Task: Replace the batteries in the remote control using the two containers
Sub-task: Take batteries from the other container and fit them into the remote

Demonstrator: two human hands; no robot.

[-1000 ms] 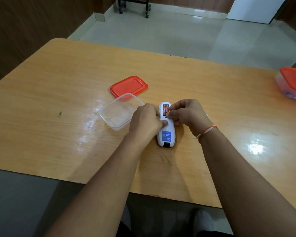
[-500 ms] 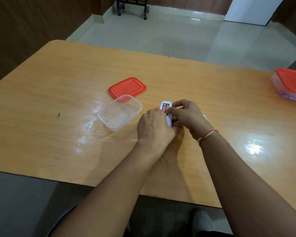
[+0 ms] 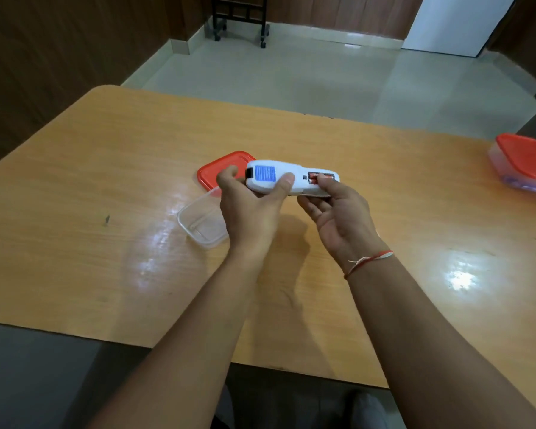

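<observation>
Both hands hold the remote control [image 3: 287, 179] lifted above the tabletop [image 3: 75, 187]: the left hand [image 3: 251, 209] grasps its labelled end, the right hand [image 3: 338, 212] cradles the open battery bay, thumb on the batteries [image 3: 317, 178]. Just left of the remote, the open container [image 3: 200, 226] sits empty, its red lid [image 3: 217, 171] behind. Far right waits the closed container [image 3: 523, 162]. A pried battery could spring out and roll off.
</observation>
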